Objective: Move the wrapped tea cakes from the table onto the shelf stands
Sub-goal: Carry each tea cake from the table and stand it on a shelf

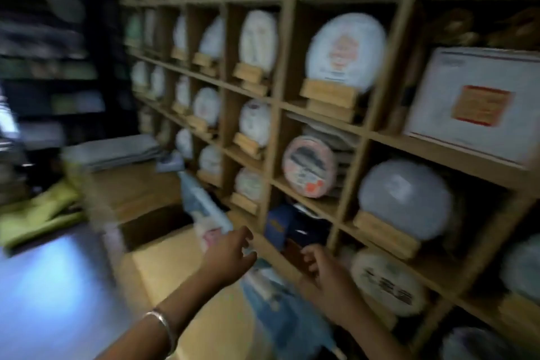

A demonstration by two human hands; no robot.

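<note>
The picture is blurred by motion. A wooden grid shelf (318, 118) fills the right side, and many cubbies hold round wrapped tea cakes upright on small wooden stands, such as a white one (346, 50), a pinkish one (308, 166) and a grey one (406, 199). My left hand (229, 254) reaches forward, fingers loosely spread, over pale wrapped things (204, 207) lying beside the shelf. My right hand (324, 270) hovers near a lower cubby with its fingers loosely curled, holding nothing that I can make out.
A white box with a red label (473, 102) sits in a right-hand cubby. A dark blue box (280, 225) stands in a low cubby. A wooden table (140, 184) with stacked papers lies to the left, yellow-green cloth (38, 213) beyond it.
</note>
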